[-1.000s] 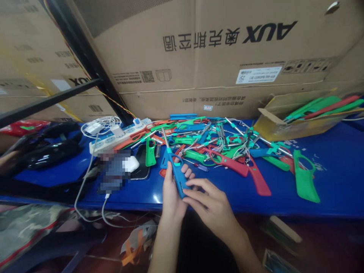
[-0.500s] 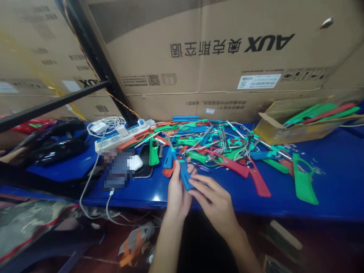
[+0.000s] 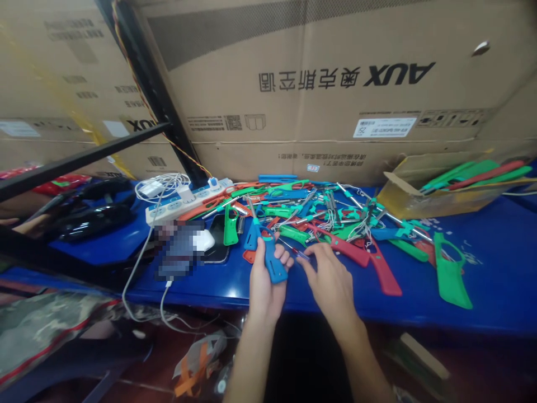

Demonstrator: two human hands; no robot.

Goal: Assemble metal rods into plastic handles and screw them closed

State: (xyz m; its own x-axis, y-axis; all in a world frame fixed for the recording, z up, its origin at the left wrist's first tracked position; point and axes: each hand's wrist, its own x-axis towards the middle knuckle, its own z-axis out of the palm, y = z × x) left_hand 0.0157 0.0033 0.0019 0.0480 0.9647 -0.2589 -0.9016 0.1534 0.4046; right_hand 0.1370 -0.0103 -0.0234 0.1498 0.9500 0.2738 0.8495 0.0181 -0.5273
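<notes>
My left hand [image 3: 264, 280] is wrapped round a blue plastic lighter body [image 3: 272, 258] with a metal tube sticking up from its top, held just above the front of the blue table [image 3: 495, 263]. My right hand [image 3: 329, 279] is beside it, off the blue body, fingers reaching onto a small screwdriver [image 3: 296, 251] with a red and blue handle lying on the table. I cannot tell whether the fingers have closed on it. Behind both hands lies a heap of red, green and blue lighter shells, metal tubes and wires [image 3: 331, 218].
A cardboard tray [image 3: 423, 196] of green and red shells stands at the right. A white power strip [image 3: 184, 198] with cables, a phone [image 3: 218, 243] and a white earbud case [image 3: 203, 240] lie left of the heap. Large cardboard boxes [image 3: 319, 89] wall the back. Black bags [image 3: 90, 212] sit far left.
My right hand has left the blue lighter body and moved right and forward to the small screwdriver. My left hand has lifted the blue body slightly farther from me.
</notes>
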